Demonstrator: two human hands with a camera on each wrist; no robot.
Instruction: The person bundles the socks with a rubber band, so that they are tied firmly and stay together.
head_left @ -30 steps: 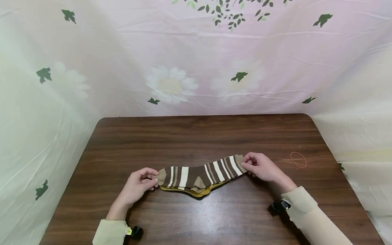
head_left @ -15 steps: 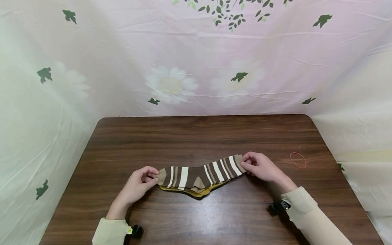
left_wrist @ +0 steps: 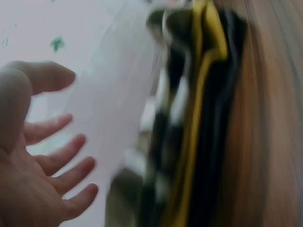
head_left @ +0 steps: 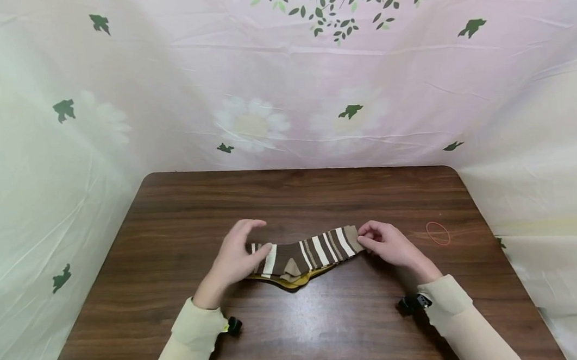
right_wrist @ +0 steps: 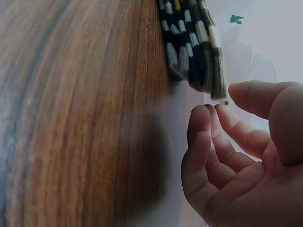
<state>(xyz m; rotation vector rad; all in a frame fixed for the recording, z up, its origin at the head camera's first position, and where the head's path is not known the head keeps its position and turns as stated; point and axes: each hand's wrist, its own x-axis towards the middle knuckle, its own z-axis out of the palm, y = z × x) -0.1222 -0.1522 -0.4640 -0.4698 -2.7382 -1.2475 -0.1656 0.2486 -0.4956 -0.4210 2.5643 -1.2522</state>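
A stack of socks lies lengthwise on the table, topped by a brown sock (head_left: 317,254) with white and tan stripes. Beneath it, along the heel side, show the edges of a mustard-yellow sock (head_left: 302,281) and a dark layer (left_wrist: 208,142). My left hand (head_left: 235,256) hovers over the toe end with thumb and fingers spread, hiding the toe in the head view. Nothing is between those fingers in the left wrist view. Beside the cuff end is my right hand (head_left: 390,244), fingers loosely bent, thumb and fingertips apart right at the cuff edge (right_wrist: 218,90).
An orange-red rubber band (head_left: 438,233) lies on the wood-grain table (head_left: 289,201) to the right of the right hand. Printed cloth walls (head_left: 283,82) stand behind the table and at both sides.
My left hand has let go of the toe end, opened, and moved right over the socks. The right hand has eased off the cuff, shifting slightly right.
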